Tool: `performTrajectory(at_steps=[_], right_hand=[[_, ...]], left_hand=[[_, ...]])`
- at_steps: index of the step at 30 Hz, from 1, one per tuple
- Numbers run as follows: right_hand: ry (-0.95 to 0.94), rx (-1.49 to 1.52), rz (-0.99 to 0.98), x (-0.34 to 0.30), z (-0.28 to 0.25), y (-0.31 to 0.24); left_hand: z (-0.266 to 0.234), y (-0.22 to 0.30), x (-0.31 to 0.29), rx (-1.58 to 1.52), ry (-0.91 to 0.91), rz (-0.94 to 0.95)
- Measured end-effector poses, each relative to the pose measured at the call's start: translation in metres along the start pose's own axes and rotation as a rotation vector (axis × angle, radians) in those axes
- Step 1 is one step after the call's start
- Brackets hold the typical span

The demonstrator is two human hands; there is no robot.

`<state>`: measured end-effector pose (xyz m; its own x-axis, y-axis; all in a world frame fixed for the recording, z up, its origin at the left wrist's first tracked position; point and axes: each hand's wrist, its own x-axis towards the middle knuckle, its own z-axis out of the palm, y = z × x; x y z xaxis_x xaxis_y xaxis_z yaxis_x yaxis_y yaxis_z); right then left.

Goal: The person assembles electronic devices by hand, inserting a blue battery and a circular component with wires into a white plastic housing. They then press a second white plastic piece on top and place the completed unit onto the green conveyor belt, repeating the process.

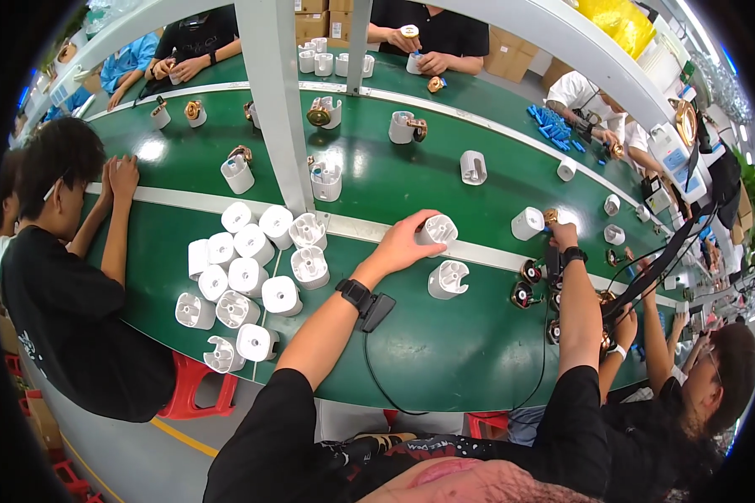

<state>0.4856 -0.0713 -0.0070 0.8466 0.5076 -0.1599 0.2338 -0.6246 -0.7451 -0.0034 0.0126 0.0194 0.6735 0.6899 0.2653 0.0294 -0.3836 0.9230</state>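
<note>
Probably light, stiff and a bit slick, the rounded white plastic housing (439,230) at mid-frame sits gripped in my left hand (403,244); its outer wall looks the best hold. Right of centre, my right hand (565,236) curls by a round copper-coloured metal part (550,216), grip unclear to me. A notched white plastic housing (449,281) just below and round black-and-copper motor units (525,295) lower right crowd my reach.

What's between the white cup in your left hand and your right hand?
In the head view: green table, then another white cup, then a gold piece at the right hand.
</note>
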Motion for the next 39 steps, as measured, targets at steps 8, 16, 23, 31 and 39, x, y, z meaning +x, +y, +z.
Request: performTrajectory(at_steps=[8, 16, 23, 31, 39], right_hand=[[-0.303, 0.634, 0.336, -0.025, -0.032, 0.0], [-0.87, 1.647, -0.084, -0.17, 0.014, -0.081], [-0.444, 0.737, -0.849, -0.26, 0.101, -0.12], [-0.398, 0.619, -0.774, -0.262, 0.102, -0.121], [-0.418, 0.553, -0.721, -0.254, 0.105, -0.112]], left_hand=[[0.0, 0.005, 0.003, -0.007, -0.006, -0.02], [-0.006, -0.01, -0.002, -0.036, 0.028, 0.0], [-0.001, -0.01, -0.001, -0.067, -0.007, 0.014], [-0.005, 0.003, 0.001, -0.057, -0.041, -0.037], [-0.005, 0.0, 0.001, -0.076, -0.038, -0.012]])
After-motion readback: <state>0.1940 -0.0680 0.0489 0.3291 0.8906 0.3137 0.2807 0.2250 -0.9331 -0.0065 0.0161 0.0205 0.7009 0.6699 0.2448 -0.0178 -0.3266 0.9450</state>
